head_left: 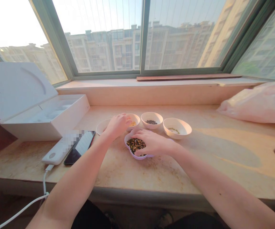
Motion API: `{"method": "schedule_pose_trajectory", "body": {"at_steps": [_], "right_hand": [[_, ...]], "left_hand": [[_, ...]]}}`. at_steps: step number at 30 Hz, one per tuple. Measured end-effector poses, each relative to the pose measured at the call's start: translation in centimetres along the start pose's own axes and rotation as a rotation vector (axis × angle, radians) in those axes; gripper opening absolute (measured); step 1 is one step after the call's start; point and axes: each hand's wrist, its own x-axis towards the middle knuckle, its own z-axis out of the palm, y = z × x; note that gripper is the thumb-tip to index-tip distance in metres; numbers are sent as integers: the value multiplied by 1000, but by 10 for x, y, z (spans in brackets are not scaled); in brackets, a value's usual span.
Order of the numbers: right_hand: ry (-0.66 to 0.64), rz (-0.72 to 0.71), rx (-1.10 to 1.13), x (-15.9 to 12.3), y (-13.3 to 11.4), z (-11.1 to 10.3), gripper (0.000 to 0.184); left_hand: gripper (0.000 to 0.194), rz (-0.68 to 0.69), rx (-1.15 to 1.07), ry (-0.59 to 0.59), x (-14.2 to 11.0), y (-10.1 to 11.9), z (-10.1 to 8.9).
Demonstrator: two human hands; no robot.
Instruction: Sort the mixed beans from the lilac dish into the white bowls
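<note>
My left hand (119,124) hovers at the near left rim of a white bowl (137,118) with yellow grains (132,123) in it. Its fingers are drawn together, and whatever they hold is hidden. Below and to the right, my right hand (153,141) reaches over a lavender scalloped dish (128,147) of mixed dark, green and brown beans (135,145). Its thumb and fingers are apart over the beans, with the fingertips partly out of sight. Another white bowl (100,128) is partly covered by my left hand.
Behind the dish stand a white bowl of black beans (151,122) and one with a few green beans (174,130). Left are a phone (80,148), a cabled white power bank (58,149) and an open white box (66,117). A plastic bag (257,103) lies right.
</note>
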Motion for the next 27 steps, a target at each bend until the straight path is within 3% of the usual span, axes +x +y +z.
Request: {"method": "schedule_pose_trajectory", "body": {"at_steps": [3,10,18,27], "right_hand": [[4,-46,-48,6,3,5,48],[-10,-103,-170,19,2,11,13],[39,-39,-116,20,12,19,11],[77,-70,100,17,17,11,13]], "left_hand": [[31,20,-28,10,0,2,1],[28,51,-40,22,1,3,5],[26,104,-15,16,-1,4,6],[26,155,-57,28,-1,4,5]]}}
